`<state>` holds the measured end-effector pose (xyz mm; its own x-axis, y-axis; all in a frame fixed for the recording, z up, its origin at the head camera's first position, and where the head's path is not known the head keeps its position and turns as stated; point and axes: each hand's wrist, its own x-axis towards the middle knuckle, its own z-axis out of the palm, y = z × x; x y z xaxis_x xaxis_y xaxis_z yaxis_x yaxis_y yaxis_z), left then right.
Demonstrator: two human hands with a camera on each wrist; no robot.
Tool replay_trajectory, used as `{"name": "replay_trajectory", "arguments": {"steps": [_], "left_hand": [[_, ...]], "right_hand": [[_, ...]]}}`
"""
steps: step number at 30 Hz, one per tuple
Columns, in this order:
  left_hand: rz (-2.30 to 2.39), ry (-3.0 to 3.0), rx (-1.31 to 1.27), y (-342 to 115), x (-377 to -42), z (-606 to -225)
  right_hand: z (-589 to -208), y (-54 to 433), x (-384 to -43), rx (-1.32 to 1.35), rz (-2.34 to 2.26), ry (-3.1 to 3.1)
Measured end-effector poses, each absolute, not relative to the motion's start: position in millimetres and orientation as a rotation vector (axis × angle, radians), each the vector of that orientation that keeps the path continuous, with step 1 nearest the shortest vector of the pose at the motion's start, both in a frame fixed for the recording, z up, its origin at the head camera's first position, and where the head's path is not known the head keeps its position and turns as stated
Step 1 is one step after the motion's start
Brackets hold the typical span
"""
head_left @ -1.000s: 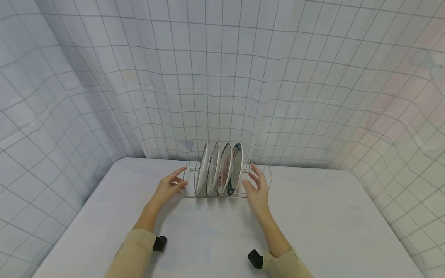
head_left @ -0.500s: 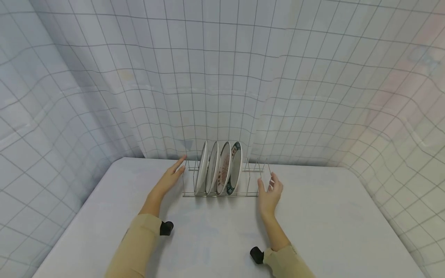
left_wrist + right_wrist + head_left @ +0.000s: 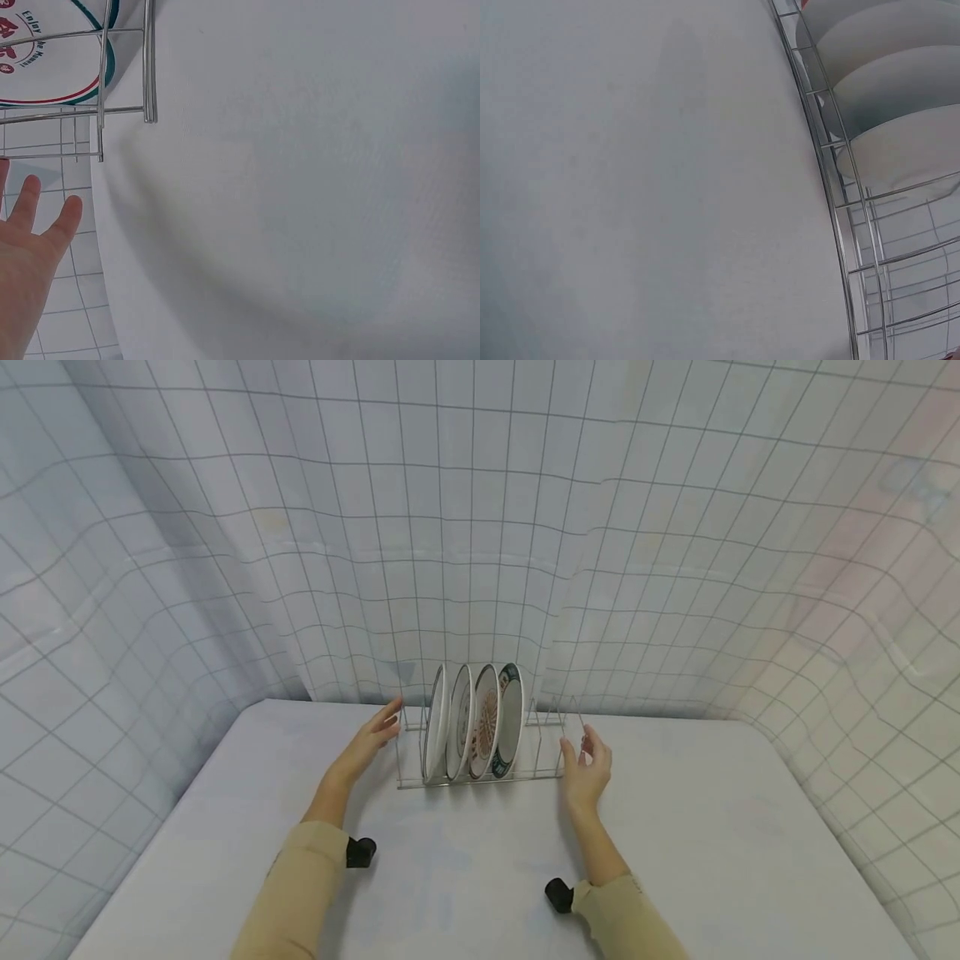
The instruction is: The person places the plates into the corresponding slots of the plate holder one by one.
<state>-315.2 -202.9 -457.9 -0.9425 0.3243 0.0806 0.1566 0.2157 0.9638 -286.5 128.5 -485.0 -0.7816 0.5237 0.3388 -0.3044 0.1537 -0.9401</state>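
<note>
Several round plates stand on edge side by side in a wire plate rack point(image 3: 536, 775). The rightmost plate point(image 3: 512, 727) has a dark green patterned rim; the one beside it point(image 3: 486, 727) bears a reddish pattern. At the rack's left end is my left hand point(image 3: 363, 747), fingers stretched out along the end wire. In the left wrist view those fingers point(image 3: 27, 202) spread near the wires below a plate point(image 3: 45, 75) with printed letters. My right hand point(image 3: 587, 774) grips the rack's right end between thumb and fingers. The right wrist view catches the rack's wires point(image 3: 832, 187) and plate backs point(image 3: 911, 142).
A white table point(image 3: 465, 877) carries the rack near its back edge. Behind and at both sides hang white curtains point(image 3: 480, 527) with a grid pattern. Black wrist cameras point(image 3: 361, 852) sit at both beige sleeves point(image 3: 288, 893).
My right hand has moved right, from beside the plates to the rack's end. My left fingers have reached farther along the left end. The rack has turned slightly, its right side farther back.
</note>
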Motion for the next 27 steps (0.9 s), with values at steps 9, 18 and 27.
{"name": "replay_trajectory", "arguments": {"steps": [9, 18, 27], "left_hand": [[1.91, 2.357, 0.486, -199.3, -306.3, -461.4], [1.908, 2.435, 0.398, -191.6, -288.7, -465.4], [1.832, 2.608, 0.344, -177.5, -260.0, -465.2]], "right_hand": [[-484.3, 138.3, -298.1, -0.193, 1.706, -1.865], [-483.0, 153.0, -315.1, -0.128, 1.729, -1.972], [-480.7, 166.0, -328.4, -0.018, 1.674, -2.105]]}}
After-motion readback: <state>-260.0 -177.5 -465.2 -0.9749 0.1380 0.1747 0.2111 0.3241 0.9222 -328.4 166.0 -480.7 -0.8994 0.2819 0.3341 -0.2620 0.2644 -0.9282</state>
